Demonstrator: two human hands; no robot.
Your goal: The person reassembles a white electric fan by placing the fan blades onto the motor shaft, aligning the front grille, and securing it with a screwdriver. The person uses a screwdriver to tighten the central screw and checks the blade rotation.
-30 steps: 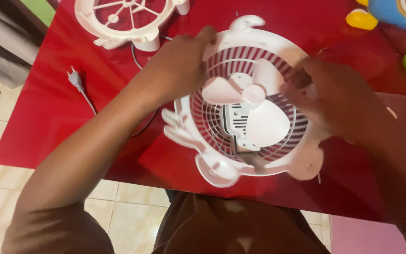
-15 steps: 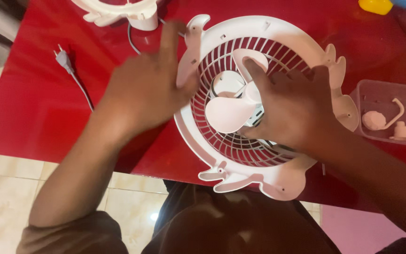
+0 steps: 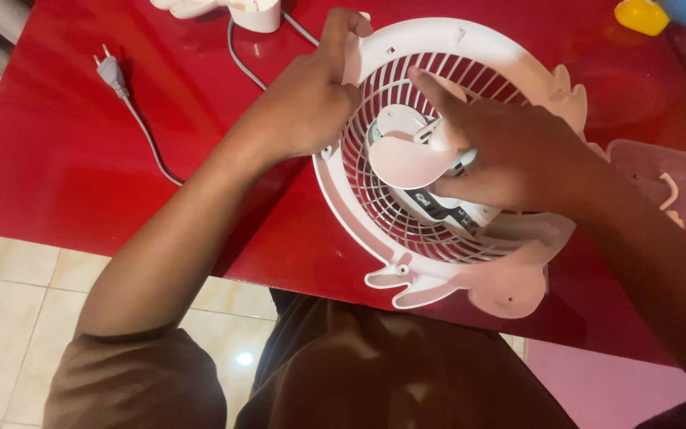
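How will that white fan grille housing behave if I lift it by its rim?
The fan housing is probably light and fairly stiff: thin moulded plastic ribs. Its thin ribs may flex or crack. The left hand grips its rim, the right hand presses the blades.

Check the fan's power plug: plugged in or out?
Out. The plug lies loose on the red table, prongs bare, no socket near. Left hand and right hand are on the fan grille.

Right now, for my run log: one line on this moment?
left hand: grips fan grille rim | right hand: on blades | plug: loose on table
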